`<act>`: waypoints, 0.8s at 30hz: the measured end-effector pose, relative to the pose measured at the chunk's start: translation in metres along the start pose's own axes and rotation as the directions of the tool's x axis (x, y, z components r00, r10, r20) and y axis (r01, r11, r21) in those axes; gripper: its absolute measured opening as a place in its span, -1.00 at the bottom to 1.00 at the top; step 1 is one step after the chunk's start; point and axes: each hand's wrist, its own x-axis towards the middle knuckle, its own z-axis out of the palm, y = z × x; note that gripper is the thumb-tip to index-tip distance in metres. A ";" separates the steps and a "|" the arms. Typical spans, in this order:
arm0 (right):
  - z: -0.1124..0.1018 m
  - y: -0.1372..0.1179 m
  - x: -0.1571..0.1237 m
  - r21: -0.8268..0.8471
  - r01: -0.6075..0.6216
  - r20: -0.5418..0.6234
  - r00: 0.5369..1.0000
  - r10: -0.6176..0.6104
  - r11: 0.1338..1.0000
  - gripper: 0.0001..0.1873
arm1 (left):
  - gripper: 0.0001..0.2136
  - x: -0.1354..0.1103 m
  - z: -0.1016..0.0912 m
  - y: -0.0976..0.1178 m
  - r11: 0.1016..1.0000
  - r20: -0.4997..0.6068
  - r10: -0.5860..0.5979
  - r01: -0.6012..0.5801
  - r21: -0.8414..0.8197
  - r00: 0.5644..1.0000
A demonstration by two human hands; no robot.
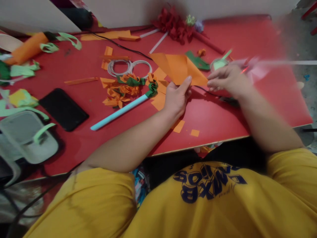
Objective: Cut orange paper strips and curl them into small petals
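Note:
A sheet of orange paper (182,67), creased and held up at an angle, is pinched between the thumb and fingers of my left hand (177,97). At the paper's right corner my right hand (229,79) has its thumb and fingertips closed on the edge; this hand is slightly blurred. Under and left of my left hand lie more orange paper pieces (158,99). Close by is a light blue paper stick (119,112) with green paper wrapped at its tip, beside a cluster of folded orange paper flowers (121,94).
On the red table (213,119) lie tape rolls (120,67), a black phone (63,109), red paper flowers (173,24), green paper (197,61) and a grey case (29,135). A black cable (123,46) crosses the back. Pink material (259,69) at right is blurred.

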 end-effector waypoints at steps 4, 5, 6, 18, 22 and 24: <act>-0.001 0.002 0.001 -0.022 0.026 -0.022 0.999 -0.026 0.999 -0.72 | -0.58 -0.002 0.003 0.004 1.000 -0.011 -0.015 0.015 -0.016 1.000; -0.002 0.002 0.002 -0.035 0.031 -0.023 0.999 -0.032 0.999 -0.71 | -0.57 -0.003 0.003 0.005 1.000 -0.017 -0.019 0.019 -0.017 1.000; -0.002 0.003 0.002 -0.052 0.036 -0.022 0.999 -0.037 0.998 -0.71 | -0.57 -0.003 0.004 0.005 1.000 -0.022 -0.022 0.022 -0.018 1.000; -0.012 0.002 0.001 -0.084 0.092 0.021 0.996 -0.091 0.992 -0.76 | -0.66 0.011 -0.007 0.004 0.998 -0.056 -0.035 0.032 -0.057 0.998; -0.014 0.000 0.002 -0.018 0.129 -0.056 0.990 -0.130 0.991 -0.73 | -0.67 0.014 -0.009 0.005 1.000 -0.037 -0.006 0.007 0.030 0.999; -0.009 -0.003 0.001 0.017 0.105 -0.058 0.993 -0.104 0.994 -0.75 | -0.64 0.010 -0.008 0.004 0.998 0.013 0.014 -0.014 0.060 1.000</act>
